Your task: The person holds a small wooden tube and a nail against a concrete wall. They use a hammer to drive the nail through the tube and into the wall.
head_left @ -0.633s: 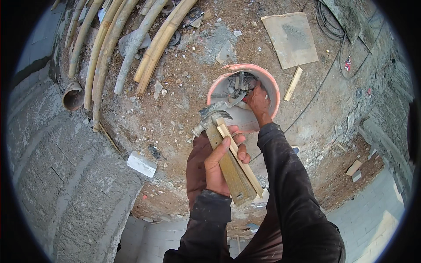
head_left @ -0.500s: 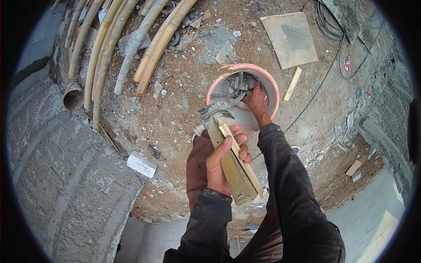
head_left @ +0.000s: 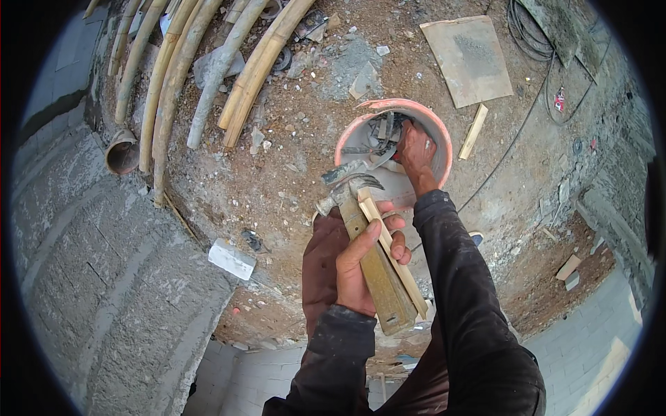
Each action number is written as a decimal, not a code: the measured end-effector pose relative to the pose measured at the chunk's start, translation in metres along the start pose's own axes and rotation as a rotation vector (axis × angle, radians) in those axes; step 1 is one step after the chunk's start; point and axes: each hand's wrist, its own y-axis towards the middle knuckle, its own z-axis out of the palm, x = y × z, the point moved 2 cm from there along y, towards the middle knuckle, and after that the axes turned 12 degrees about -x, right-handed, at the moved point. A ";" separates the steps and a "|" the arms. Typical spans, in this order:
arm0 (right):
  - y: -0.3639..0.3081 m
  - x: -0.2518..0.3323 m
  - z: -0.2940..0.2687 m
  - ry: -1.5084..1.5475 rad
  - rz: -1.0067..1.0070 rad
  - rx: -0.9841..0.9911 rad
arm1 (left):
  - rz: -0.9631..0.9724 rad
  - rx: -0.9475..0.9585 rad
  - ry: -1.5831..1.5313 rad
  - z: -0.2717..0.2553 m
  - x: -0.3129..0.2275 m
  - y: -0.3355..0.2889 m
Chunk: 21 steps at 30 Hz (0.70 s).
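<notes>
The left hand has its fingers closed around one hammer and one wooden strip. The right hand reaches into one bucket; its grip cannot be told.

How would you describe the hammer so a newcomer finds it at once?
Start at the round pink bucket on the dirt floor, where the right hand reaches in. Just below its rim, the left hand grips a claw hammer together with a thin wooden strip; only the hammer has a grey metal head.

Pink bucket, tan wooden hammer handle, dark sleeves
</notes>
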 end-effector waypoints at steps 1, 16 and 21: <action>0.000 0.000 0.001 0.004 -0.003 0.004 | 0.004 -0.004 -0.001 -0.001 0.000 0.000; -0.006 0.002 0.020 0.138 0.007 -0.122 | -0.030 -0.004 -0.063 -0.002 0.003 0.003; 0.006 -0.003 0.027 0.050 -0.030 -0.088 | -0.004 0.015 -0.011 0.004 0.003 0.002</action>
